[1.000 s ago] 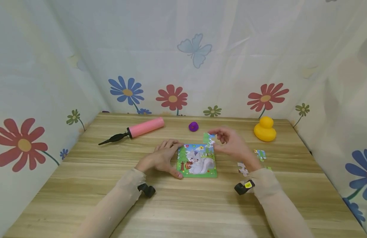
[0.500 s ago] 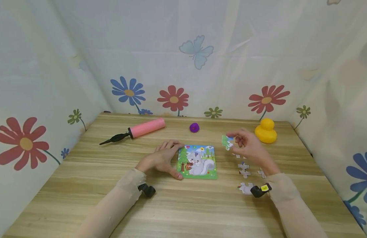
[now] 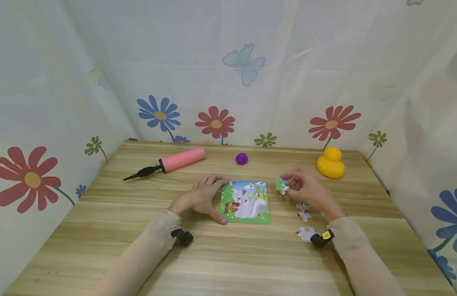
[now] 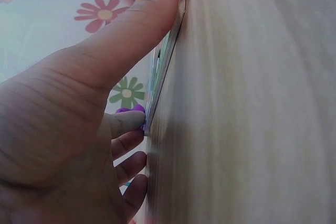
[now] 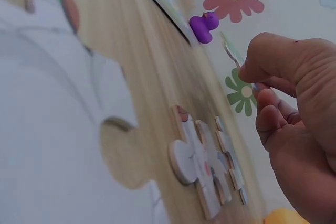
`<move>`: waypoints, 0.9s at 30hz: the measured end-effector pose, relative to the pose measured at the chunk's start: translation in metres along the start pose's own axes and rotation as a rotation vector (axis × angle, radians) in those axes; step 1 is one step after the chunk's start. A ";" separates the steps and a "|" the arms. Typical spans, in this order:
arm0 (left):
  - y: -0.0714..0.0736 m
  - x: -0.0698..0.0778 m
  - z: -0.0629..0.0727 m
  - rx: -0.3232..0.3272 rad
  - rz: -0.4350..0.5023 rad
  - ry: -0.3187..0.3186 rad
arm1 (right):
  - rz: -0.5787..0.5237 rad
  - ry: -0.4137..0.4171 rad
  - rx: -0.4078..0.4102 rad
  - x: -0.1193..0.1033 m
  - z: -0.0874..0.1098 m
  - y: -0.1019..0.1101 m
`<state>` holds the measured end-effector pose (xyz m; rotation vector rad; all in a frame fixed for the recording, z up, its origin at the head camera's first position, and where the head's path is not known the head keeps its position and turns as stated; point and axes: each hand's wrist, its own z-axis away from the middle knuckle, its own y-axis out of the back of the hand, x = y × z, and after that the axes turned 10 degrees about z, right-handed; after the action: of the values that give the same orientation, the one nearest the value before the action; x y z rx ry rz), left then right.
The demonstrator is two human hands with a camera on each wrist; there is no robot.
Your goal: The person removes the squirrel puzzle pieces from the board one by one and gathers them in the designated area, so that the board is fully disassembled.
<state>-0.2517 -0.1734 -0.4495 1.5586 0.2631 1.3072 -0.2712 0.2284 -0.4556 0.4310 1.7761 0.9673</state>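
On the table lies a flat picture puzzle [image 3: 247, 207] with a grey squirrel on a green and blue scene. My left hand [image 3: 201, 198] rests along its left side, thumb at the near corner and fingertips at the far corner. To the right of the puzzle, my right hand [image 3: 310, 190] pinches a green, blue and white jigsaw piece [image 3: 281, 186] between thumb and fingers, above the table. Loose jigsaw pieces [image 3: 304, 212] lie beneath and near that hand; in the right wrist view a large pale piece [image 5: 63, 124] fills the left side. My right forearm hides part of the loose pieces.
A pink hand pump [image 3: 183, 159] with a black nozzle lies at the back left. Behind the puzzle sits a small purple rubber duck [image 5: 205, 27]. A yellow duck [image 3: 330, 163] stands at the back right. Flowered curtains [image 3: 265, 82] enclose the table [image 3: 228, 263].
My right hand has carried the jigsaw piece from the puzzle's far right corner out to the right, then lowered it slightly nearer. My left hand has stayed put.
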 end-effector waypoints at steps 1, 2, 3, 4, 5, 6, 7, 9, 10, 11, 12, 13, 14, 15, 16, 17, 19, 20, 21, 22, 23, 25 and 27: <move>0.000 0.000 0.000 0.000 0.000 0.001 | 0.007 0.001 -0.005 0.001 0.000 -0.001; 0.000 0.001 0.000 -0.001 -0.001 0.002 | 0.008 0.002 -0.011 0.002 0.000 -0.002; 0.000 0.001 0.001 0.000 -0.001 0.003 | 0.007 0.004 -0.018 0.003 0.000 -0.003; 0.000 0.001 0.001 0.000 -0.001 0.003 | 0.007 0.006 -0.025 0.003 0.000 -0.004; 0.000 0.001 0.001 0.000 -0.002 0.003 | 0.006 0.005 -0.030 0.003 -0.001 -0.004; 0.000 0.001 0.001 0.001 -0.003 0.003 | 0.006 0.001 -0.036 0.003 -0.001 -0.005; 0.000 0.000 0.000 0.002 -0.004 0.003 | 0.006 -0.003 -0.042 0.003 -0.001 -0.005; -0.001 -0.002 -0.001 0.006 -0.003 0.002 | 0.008 -0.012 -0.053 0.004 -0.001 -0.006; -0.001 -0.003 -0.001 0.006 -0.003 0.002 | 0.015 -0.020 -0.058 0.004 -0.001 -0.007; -0.001 -0.003 -0.002 0.008 -0.003 0.001 | 0.019 -0.023 -0.064 0.003 -0.002 -0.007; -0.001 -0.003 -0.002 0.009 -0.002 0.002 | 0.024 -0.030 -0.069 0.003 -0.002 -0.007; -0.001 -0.004 -0.002 0.011 0.000 0.001 | 0.033 -0.036 -0.074 0.003 -0.002 -0.008; -0.001 -0.003 -0.001 0.011 0.002 0.000 | 0.042 -0.041 -0.077 0.003 -0.002 -0.008; -0.001 -0.003 -0.001 0.012 0.002 -0.001 | 0.052 -0.045 -0.082 0.003 -0.002 -0.008; 0.000 -0.002 -0.001 0.012 0.003 -0.002 | 0.061 -0.046 -0.086 0.003 -0.002 -0.009; 0.000 -0.002 -0.001 0.013 0.004 -0.003 | 0.066 -0.043 -0.091 0.003 -0.002 -0.009; 0.000 -0.002 -0.001 0.014 0.006 -0.003 | 0.076 -0.039 -0.093 0.003 -0.002 -0.009; 0.000 -0.002 -0.001 0.013 0.007 -0.002 | 0.076 -0.035 -0.094 0.003 -0.002 -0.010; 0.000 -0.002 -0.001 0.014 0.006 -0.001 | 0.077 -0.030 -0.097 0.003 -0.002 -0.010; -0.001 -0.002 -0.001 0.013 0.006 -0.001 | 0.075 -0.023 -0.100 0.004 -0.002 -0.010; -0.001 -0.002 -0.001 0.014 0.006 -0.001 | 0.072 -0.023 -0.102 0.004 -0.002 -0.011; -0.001 -0.002 -0.001 0.015 0.007 -0.001 | 0.068 -0.022 -0.105 0.003 -0.003 -0.011; -0.001 -0.003 -0.001 0.017 0.008 -0.001 | 0.066 -0.026 -0.108 0.003 -0.003 -0.011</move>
<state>-0.2529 -0.1745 -0.4521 1.5756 0.2682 1.3137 -0.2733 0.2225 -0.4655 0.4339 1.6866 1.0936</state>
